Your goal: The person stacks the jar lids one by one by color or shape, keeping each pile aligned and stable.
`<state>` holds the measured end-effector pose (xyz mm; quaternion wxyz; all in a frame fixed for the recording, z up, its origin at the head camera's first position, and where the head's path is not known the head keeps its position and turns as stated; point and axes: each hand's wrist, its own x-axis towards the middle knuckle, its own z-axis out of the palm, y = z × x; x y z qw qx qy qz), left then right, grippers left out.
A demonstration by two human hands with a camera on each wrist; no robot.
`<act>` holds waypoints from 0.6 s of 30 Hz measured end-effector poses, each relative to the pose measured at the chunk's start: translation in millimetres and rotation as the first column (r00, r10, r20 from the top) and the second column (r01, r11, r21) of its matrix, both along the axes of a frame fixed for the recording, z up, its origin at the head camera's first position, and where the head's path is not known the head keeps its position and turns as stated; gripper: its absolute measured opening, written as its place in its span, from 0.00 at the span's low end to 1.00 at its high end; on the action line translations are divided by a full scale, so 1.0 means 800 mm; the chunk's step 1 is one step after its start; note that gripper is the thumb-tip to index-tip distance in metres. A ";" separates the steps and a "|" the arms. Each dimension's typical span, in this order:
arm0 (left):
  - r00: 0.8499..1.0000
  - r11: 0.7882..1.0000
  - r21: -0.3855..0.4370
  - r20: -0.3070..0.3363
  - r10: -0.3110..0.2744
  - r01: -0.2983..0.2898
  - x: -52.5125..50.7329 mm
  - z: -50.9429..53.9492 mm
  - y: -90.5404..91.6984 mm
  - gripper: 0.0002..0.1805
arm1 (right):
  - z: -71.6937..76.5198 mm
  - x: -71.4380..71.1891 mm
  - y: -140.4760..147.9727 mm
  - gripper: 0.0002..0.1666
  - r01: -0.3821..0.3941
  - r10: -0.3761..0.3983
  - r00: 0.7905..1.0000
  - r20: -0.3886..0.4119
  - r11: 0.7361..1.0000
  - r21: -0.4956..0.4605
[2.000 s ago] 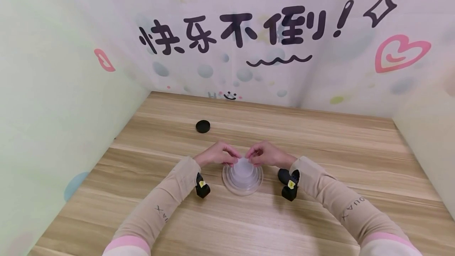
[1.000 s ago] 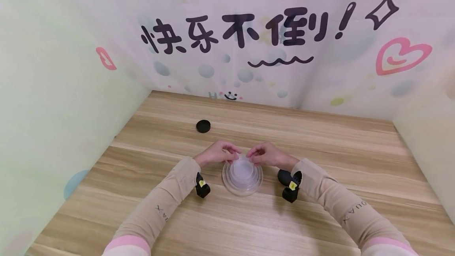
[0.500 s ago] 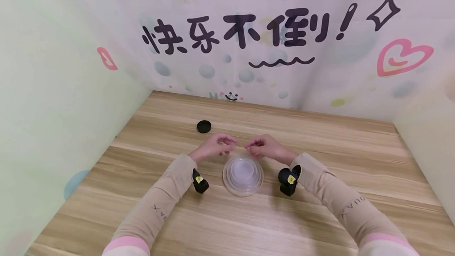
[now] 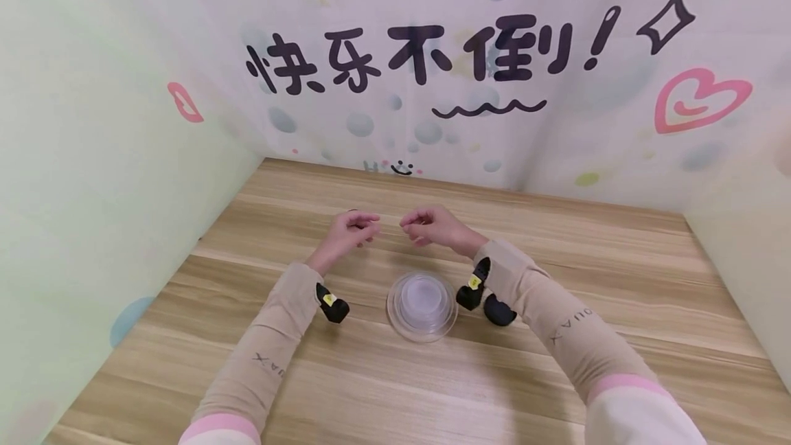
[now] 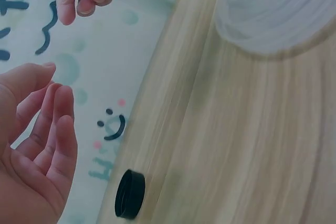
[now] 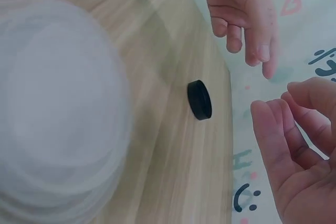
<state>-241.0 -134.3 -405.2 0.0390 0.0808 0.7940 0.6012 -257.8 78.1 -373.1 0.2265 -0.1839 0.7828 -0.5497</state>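
Note:
A stepped stack of translucent plastic tiers (image 4: 422,304), widest at the bottom, stands on the wooden table; both wrist views show part of it. Beyond it, my left hand (image 4: 347,233) hovers with bent fingers and nothing in them. Facing it across a small gap, my right hand (image 4: 434,226) is likewise without anything between thumb and fingers. A shallow round black cap (image 6: 199,99) lies toward the back of the table, mostly hidden by the left hand in the head view. Neither hand visibly touches the cap or the stack.
Beneath the right forearm, a dark round object (image 4: 499,310) sits to the right of the stack, partly covered by the sleeve. A printed cloth backdrop (image 4: 395,74) rises behind the wooden table (image 4: 371,376), with pale walls at both sides.
Both hands have let go of the top of the stack and moved away toward the back left. The left hand now covers most of the black cap. The stack stays in place.

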 end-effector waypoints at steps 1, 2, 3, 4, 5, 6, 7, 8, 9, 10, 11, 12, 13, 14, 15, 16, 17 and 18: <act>1.000 1.000 0.001 0.000 0.025 -0.025 -0.001 0.000 -0.004 0.15 | 0.001 -0.004 -0.005 0.14 0.006 -0.006 1.000 -0.002 1.000 -0.005; 0.999 0.999 0.003 0.000 0.051 -0.051 -0.003 0.000 -0.008 0.15 | 0.002 -0.008 -0.011 0.14 0.018 -0.018 1.000 -0.005 1.000 -0.008; 0.997 0.997 0.006 0.002 0.073 -0.073 -0.004 -0.001 -0.012 0.15 | 0.003 -0.013 -0.016 0.14 0.029 -0.029 1.000 -0.007 1.000 -0.006; 0.995 0.995 0.010 0.004 0.096 -0.096 -0.005 -0.002 -0.015 0.15 | 0.003 -0.017 -0.022 0.14 0.042 -0.042 0.999 -0.003 0.999 -0.007; 0.993 0.993 0.010 0.005 0.115 -0.115 -0.007 -0.002 -0.017 0.16 | 0.004 -0.021 -0.027 0.14 0.052 -0.052 0.999 0.001 0.999 -0.010; 0.991 0.991 0.018 0.012 0.136 -0.136 -0.008 -0.004 -0.020 0.16 | 0.004 -0.025 -0.032 0.14 0.067 -0.067 0.998 0.009 0.998 -0.015; 0.988 0.987 0.023 0.017 0.156 -0.156 -0.010 -0.005 -0.022 0.16 | 0.003 -0.029 -0.037 0.14 0.083 -0.083 0.996 0.017 0.996 -0.018; 0.984 0.984 0.025 0.020 0.179 -0.179 -0.011 -0.006 -0.024 0.16 | 0.002 -0.033 -0.042 0.14 0.097 -0.097 0.995 0.021 0.995 -0.020; 0.980 0.979 0.027 0.027 0.199 -0.200 -0.013 -0.008 -0.026 0.16 | 0.000 -0.036 -0.047 0.14 0.108 -0.107 0.994 0.026 0.994 -0.024; 0.975 0.974 0.035 0.035 0.221 -0.222 -0.015 -0.009 -0.027 0.16 | -0.001 -0.040 -0.052 0.14 0.117 -0.116 0.993 0.031 0.993 -0.033; 0.969 0.969 0.039 0.043 0.242 -0.243 -0.018 -0.010 -0.029 0.16 | -0.003 -0.044 -0.056 0.15 0.126 -0.124 0.992 0.034 0.991 -0.039; 0.963 0.962 0.047 0.051 0.266 -0.269 -0.020 -0.011 -0.031 0.16 | -0.006 -0.047 -0.061 0.15 0.137 -0.136 0.990 0.036 0.990 -0.042; 0.956 0.956 0.054 0.058 0.286 -0.289 -0.022 -0.013 -0.033 0.16 | -0.009 -0.049 -0.065 0.15 0.146 -0.144 0.989 0.039 0.988 -0.047; 0.951 0.950 0.062 0.065 0.304 -0.307 -0.024 -0.014 -0.035 0.16 | -0.012 -0.052 -0.068 0.16 0.152 -0.150 0.988 0.044 0.987 -0.054; 0.945 0.943 0.074 0.072 0.320 -0.324 -0.026 -0.016 -0.036 0.15 | -0.016 -0.054 -0.071 0.16 0.159 -0.156 0.987 0.047 0.986 -0.058; 0.940 0.937 0.080 0.075 0.334 -0.339 -0.027 -0.017 -0.037 0.15 | -0.019 -0.055 -0.074 0.16 0.166 -0.163 0.985 0.047 0.984 -0.058; 0.934 0.932 0.082 0.075 0.348 -0.354 -0.028 -0.019 -0.039 0.15 | -0.022 -0.056 -0.077 0.16 0.178 -0.175 0.983 0.047 0.983 -0.051; 0.929 0.927 0.082 0.076 0.361 -0.367 -0.029 -0.021 -0.041 0.14 | -0.025 -0.057 -0.080 0.16 0.191 -0.189 0.981 0.050 0.981 -0.041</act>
